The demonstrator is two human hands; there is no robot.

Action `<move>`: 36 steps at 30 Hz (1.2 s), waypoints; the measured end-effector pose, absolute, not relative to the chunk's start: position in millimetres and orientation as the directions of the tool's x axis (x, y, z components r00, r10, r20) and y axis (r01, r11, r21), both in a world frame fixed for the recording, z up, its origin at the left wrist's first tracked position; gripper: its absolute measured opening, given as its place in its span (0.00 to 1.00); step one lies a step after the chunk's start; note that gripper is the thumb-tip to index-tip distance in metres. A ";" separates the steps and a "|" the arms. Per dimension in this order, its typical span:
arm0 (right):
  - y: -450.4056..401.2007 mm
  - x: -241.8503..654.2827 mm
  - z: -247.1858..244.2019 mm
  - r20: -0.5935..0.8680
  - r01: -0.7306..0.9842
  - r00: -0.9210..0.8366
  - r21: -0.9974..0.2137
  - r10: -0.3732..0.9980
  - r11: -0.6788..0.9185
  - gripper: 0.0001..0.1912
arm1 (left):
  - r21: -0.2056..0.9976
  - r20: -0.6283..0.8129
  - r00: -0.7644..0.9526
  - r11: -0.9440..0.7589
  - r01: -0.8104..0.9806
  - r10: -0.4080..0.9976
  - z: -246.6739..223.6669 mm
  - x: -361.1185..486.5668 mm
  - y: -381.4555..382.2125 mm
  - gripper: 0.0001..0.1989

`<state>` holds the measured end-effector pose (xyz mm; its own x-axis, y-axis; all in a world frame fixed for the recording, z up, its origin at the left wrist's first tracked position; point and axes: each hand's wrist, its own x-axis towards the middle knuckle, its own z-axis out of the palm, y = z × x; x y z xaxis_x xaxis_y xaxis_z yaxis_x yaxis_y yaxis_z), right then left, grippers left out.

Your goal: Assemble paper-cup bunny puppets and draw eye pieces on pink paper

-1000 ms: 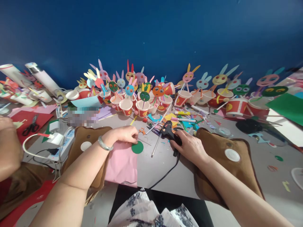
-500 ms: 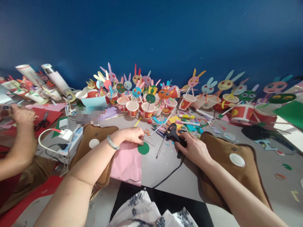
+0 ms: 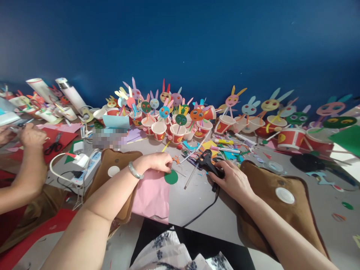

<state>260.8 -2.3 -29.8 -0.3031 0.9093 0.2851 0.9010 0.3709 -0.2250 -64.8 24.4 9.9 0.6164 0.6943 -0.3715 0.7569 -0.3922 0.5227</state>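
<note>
My left hand [image 3: 159,162] is closed, its fingertips pinched at the upper edge of a green paper circle [image 3: 171,177]. Below that wrist lies a sheet of pink paper [image 3: 153,198]. Fingers of my right hand [image 3: 234,179] wrap round the handle of a black hot glue gun [image 3: 207,160], which lies low at the table with its nozzle end pointing away to the left. A thin grey stick [image 3: 191,175] lies just left of the gun. The gun's black cord [image 3: 201,213] curves toward the table's front edge.
Paper cups with rabbit-faced paper figures [image 3: 177,132] line the blue wall. Brown cushion-like pads [image 3: 277,213] lie under both arms. Markers [image 3: 225,149] and paper scraps litter the middle. At left are a power strip [image 3: 91,165], scissors [image 3: 53,144] and another person's hand [image 3: 33,135].
The whole view has shifted slightly, so things sit a little lower and to the right. Both hands keep their places, and the glue gun has barely moved.
</note>
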 end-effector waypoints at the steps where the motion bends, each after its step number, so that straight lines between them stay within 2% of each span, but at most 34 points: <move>1: -2.5 260.9 -29.5 0.286 0.898 -0.305 -0.230 0.909 0.374 0.14 | 0.526 -0.371 0.620 -0.394 0.754 0.692 10.1 -64.9 24.4 0.03; 24: -0.8 265.3 -30.5 0.369 0.872 -0.378 -0.165 0.849 0.460 0.12 | 0.492 -0.444 0.595 -0.373 0.787 0.670 12.0 -68.6 24.3 0.04; 36: -1.4 264.5 -30.0 0.383 0.868 -0.372 -0.181 0.846 0.463 0.14 | 0.541 -0.423 0.634 -0.381 0.750 0.647 8.7 -68.0 24.6 0.04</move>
